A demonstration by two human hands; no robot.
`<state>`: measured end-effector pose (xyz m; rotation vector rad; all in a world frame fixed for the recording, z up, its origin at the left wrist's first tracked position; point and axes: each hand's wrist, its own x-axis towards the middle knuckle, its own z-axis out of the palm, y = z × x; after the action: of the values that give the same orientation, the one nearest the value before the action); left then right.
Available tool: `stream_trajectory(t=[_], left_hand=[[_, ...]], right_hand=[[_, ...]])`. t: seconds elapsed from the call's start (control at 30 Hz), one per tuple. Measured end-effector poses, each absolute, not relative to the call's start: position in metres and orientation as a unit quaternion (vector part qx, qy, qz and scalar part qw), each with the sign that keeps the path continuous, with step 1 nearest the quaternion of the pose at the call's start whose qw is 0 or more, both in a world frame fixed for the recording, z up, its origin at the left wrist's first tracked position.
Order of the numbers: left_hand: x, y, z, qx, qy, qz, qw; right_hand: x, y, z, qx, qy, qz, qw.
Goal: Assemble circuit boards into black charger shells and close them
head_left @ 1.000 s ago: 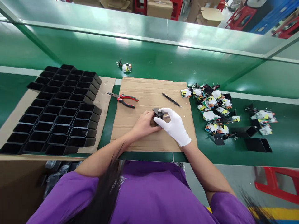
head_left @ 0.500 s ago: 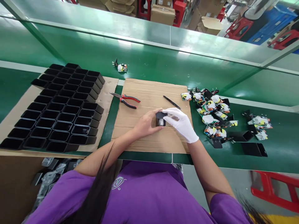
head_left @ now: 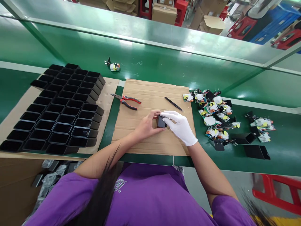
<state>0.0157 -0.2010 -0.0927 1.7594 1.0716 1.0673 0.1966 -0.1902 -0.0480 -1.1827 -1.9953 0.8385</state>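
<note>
Two hands meet over one small black box (head_left: 161,121), held just above the middle of a cardboard sheet (head_left: 150,146) on the green desk (head_left: 160,62). The bare left hand (head_left: 149,126) grips its left side between thumb and fingers; the right hand (head_left: 180,127), in one white glove, pinches it from the other side, both narrowed to its width. Beyond them, on the same sheet, lies one thin black tool (head_left: 174,104), and to the left one pair of pliers (head_left: 129,101) with red and black handles, its tip past the sheet's edge. One circuit board (head_left: 115,67) sits alone farther back. To the right is one heap of circuit boards (head_left: 213,108), overlapping too much for a sure count, with a smaller cluster (head_left: 263,124) beside it and two black cases (head_left: 256,152) lying on their sides. At far left, several dozen open black cases (head_left: 58,116) stand in close rows on a second cardboard sheet (head_left: 109,86).
</note>
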Motion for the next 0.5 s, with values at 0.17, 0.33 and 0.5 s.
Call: stream_trajectory(t=[0.17,0.33,0.5], left_hand=[[0.013,-0.199,-0.088,0.685,0.425,0.393,0.443],[0.013,-0.199,-0.086,0.670,0.422,0.385,0.474],[0.017,-0.200,-0.090,0.677,0.463,0.361,0.443]], right_hand=[[0.202,-0.179,-0.054,-0.422,-0.766,0.357,0.328],[0.203,-0.173,-0.056,-0.408,-0.781,0.362,0.304],[0.189,-0.195,-0.057,-0.538,-0.747,0.217,0.326]])
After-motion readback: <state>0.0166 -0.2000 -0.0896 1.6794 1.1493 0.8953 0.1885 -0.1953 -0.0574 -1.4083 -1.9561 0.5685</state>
